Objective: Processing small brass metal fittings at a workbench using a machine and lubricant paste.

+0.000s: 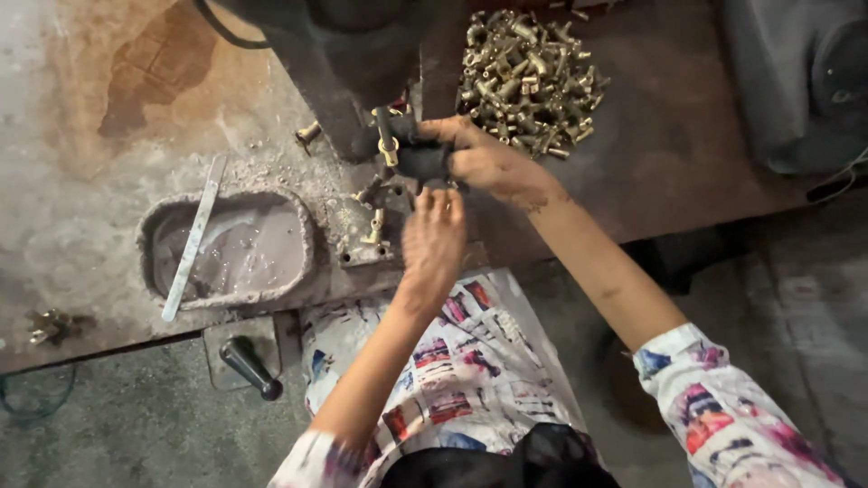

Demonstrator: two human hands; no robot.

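The fingers (440, 201) of the left hand (432, 242) are bunched together, tips pointing up at the foot of the dark machine (357, 68); they seem to pinch something small there, though what it is cannot be made out. The right hand (484, 163) reaches in from the other side, its fingers curled around a black knob or clamp part (418, 155) just beside a brass fitting (388, 145) standing in the machine's holder.

To do this seating well, I judge the left fingertips should stay low and clear of the working head, steadying only from the side, while the right hand grips firmly — the small piece looks easy to tilt.

Another brass piece (373, 229) lies on the grimy metal block (355, 237) just left of the left hand. Behind the right hand, a heap of brass fittings (529, 77) sits on the counter (665, 136). Further left is a shallow trough of grey liquid (240, 248) with a flat metal strip (192, 237) resting across it, and a black-handled lever (250, 366) below the counter's edge.
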